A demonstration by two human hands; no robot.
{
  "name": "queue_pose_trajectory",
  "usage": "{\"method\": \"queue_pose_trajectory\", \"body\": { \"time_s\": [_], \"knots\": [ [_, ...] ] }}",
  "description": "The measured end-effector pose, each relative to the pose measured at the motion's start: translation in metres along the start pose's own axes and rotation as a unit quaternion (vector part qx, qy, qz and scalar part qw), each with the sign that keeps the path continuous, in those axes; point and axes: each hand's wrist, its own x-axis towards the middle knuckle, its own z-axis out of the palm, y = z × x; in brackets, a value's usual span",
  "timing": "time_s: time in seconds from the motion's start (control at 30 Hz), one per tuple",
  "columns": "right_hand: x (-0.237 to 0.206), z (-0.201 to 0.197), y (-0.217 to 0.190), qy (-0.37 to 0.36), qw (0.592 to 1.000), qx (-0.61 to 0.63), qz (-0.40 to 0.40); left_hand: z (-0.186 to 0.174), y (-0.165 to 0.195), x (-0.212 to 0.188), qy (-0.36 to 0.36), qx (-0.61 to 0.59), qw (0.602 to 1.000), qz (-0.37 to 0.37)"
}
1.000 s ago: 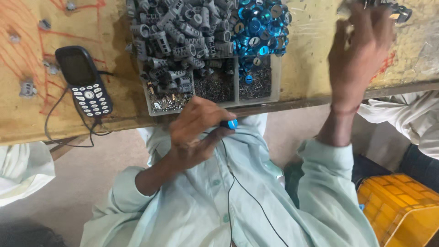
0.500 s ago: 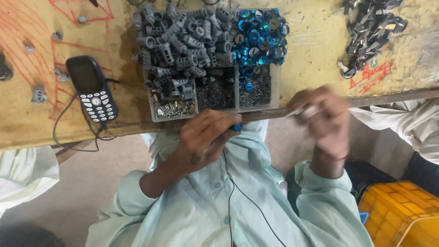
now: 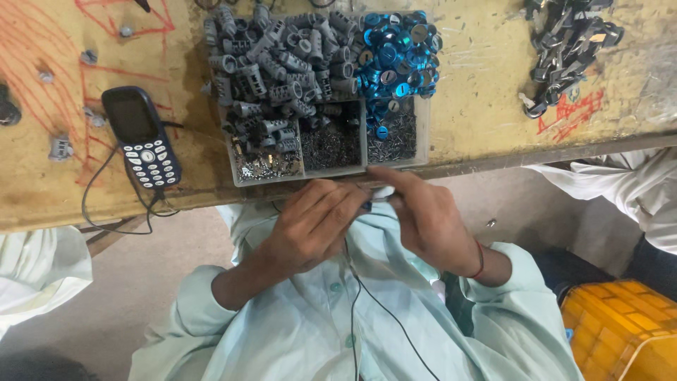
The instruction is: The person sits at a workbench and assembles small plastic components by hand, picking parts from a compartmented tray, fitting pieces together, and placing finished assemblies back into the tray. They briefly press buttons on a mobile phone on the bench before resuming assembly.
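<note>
**A:** What are the two hands doing?

**B:** They are meeting just below the near edge of the wooden bench (image 3: 479,92). The left hand (image 3: 310,226) is curling its fingers around a small part (image 3: 368,205) with a bit of blue on it. The right hand (image 3: 423,219) is pinching the same small part from the other side, with its first finger lying out straight over the top.

**A:** So both hands are gripping it?

**B:** Yes, both are closing on it. Most of the small part is hiding between the fingers, so I cannot tell its shape.

**A:** What is sitting on the bench?

**B:** A clear tray (image 3: 423,152) is sitting at the near edge, right above the hands. Grey metal cylinders (image 3: 275,63) are piling up in its left side. Shiny blue discs (image 3: 395,56) are heaping in its right side. Tiny dark pins (image 3: 331,144) are lying in the near boxes.

**A:** Anything else?

**B:** A dark blue phone (image 3: 141,135) is lying toward the left edge, with a black cable (image 3: 106,212) looping off it. A pile of dark metal pieces (image 3: 568,53) is lying near the far right corner. A yellow crate (image 3: 620,328) is sitting low on the right, off the bench.
</note>
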Motion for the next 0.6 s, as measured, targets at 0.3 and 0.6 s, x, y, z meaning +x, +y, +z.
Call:
{"method": "queue_pose_trajectory", "body": {
  "time_s": [0.3, 0.6],
  "knots": [
    [0.005, -0.021, 0.004, -0.098, 0.994, 0.033, 0.046, 0.017, 0.007, 0.003, -0.007, -0.183, 0.973, -0.140],
    [0.043, -0.089, 0.084, 0.180, 0.912, -0.367, 0.006, -0.004, -0.021, 0.011, 0.028, -0.125, 0.978, -0.164]
  ]
}}
